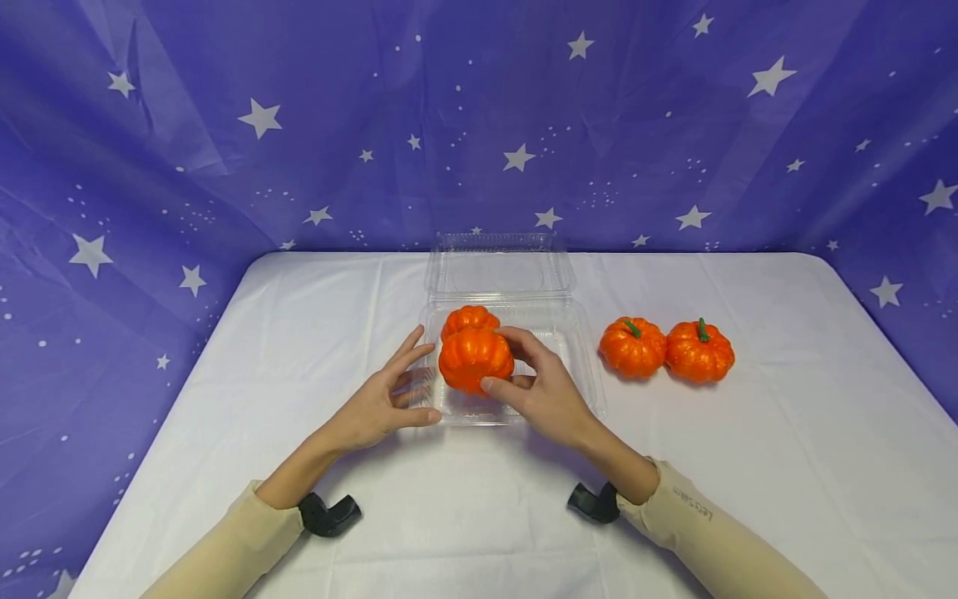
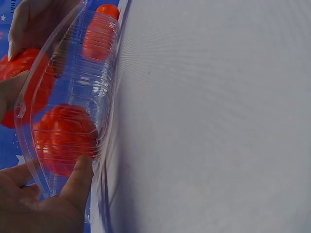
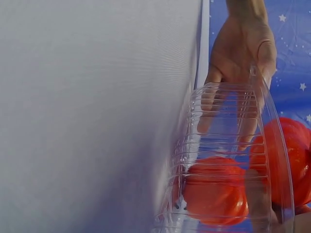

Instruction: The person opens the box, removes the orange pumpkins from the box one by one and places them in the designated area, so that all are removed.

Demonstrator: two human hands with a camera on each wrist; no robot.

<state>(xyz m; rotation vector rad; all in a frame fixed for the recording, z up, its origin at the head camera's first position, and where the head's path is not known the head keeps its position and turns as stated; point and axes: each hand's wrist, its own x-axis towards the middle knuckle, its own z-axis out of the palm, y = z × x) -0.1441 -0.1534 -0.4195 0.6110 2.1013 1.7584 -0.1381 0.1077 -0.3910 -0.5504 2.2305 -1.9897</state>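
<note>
Pumpkin (image 1: pixel 470 359) gripped, right hand (image 1: pixel 549 393) curled, left hand (image 1: pixel 374 409) splayed

Four orange pumpkins (image 1: pixel 632 351): one inside one clear container (image 1: pixel 560 337), one above it, two at three o'clock from it. Two hands (image 1: pixel 372 409), two sleeves (image 1: pixel 232 545), two black wrist pieces (image 1: pixel 323 517), one desk (image 1: pixel 756 474).
</note>
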